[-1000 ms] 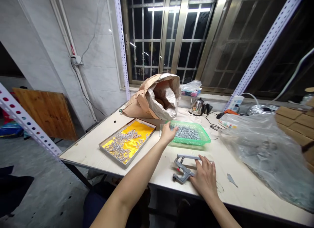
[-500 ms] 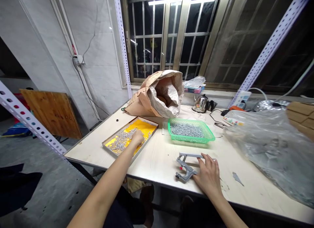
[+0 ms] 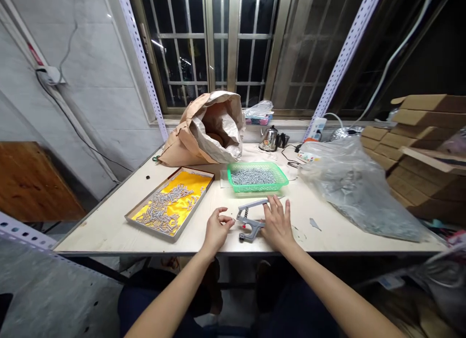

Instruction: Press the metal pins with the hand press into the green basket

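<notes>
- Head view: a grey hand press (image 3: 250, 220) lies on the white table (image 3: 327, 236), near the front edge, just in front of the green basket (image 3: 258, 189) of small metal pins.
- The right hand (image 3: 277, 224) lies flat on the press's rear handle, fingers spread.
- The left hand (image 3: 216, 228) is at the press's nose, thumb and forefinger pinched together. Whether a pin sits between them is too small to tell.
- The yellow-lined tray (image 3: 149, 227) with loose pins is to the left, apart from both hands.
- Handling, as a judgement: the press looks stiff, fairly light and sprung, so it is best steadied by its long handles, away from the nose. The pins look tiny, hard and smooth, so they likely roll and call for a fingertip pinch.
- Against half a second ago: the left hand was in the tray among the pins and is now at the press. The right hand has stayed on the handle.
</notes>
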`<state>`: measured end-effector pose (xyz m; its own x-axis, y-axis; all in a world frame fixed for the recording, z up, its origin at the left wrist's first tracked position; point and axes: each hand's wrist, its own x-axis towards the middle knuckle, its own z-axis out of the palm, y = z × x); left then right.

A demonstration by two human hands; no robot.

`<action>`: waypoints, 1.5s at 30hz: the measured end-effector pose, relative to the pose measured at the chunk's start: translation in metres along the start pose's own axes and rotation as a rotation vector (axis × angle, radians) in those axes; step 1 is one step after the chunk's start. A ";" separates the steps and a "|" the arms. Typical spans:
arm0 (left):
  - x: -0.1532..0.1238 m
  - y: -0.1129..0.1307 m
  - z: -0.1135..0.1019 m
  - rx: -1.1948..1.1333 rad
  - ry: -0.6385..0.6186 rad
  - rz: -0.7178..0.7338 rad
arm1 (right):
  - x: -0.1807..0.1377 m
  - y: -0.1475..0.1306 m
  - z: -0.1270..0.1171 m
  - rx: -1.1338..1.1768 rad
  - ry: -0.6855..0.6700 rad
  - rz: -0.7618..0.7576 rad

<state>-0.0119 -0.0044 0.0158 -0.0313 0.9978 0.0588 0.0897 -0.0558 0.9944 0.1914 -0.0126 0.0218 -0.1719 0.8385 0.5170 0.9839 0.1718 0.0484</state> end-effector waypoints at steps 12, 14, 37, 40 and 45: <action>-0.013 -0.012 0.020 0.095 -0.082 -0.042 | 0.006 -0.015 -0.006 -0.115 -0.067 0.024; -0.013 -0.010 0.019 0.150 -0.113 -0.022 | 0.005 -0.016 -0.007 -0.120 -0.069 0.038; -0.013 0.010 0.007 0.464 -0.350 0.060 | 0.004 -0.020 -0.013 -0.125 -0.058 0.016; -0.015 0.009 0.007 0.403 -0.334 0.034 | 0.002 -0.018 -0.010 -0.109 -0.032 0.006; -0.017 0.004 0.005 0.284 -0.313 0.011 | 0.003 -0.016 -0.009 -0.059 0.045 -0.029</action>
<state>-0.0062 -0.0217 0.0184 0.2716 0.9624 -0.0037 0.3604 -0.0981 0.9276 0.1759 -0.0175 0.0303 -0.1995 0.8090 0.5529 0.9799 0.1641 0.1135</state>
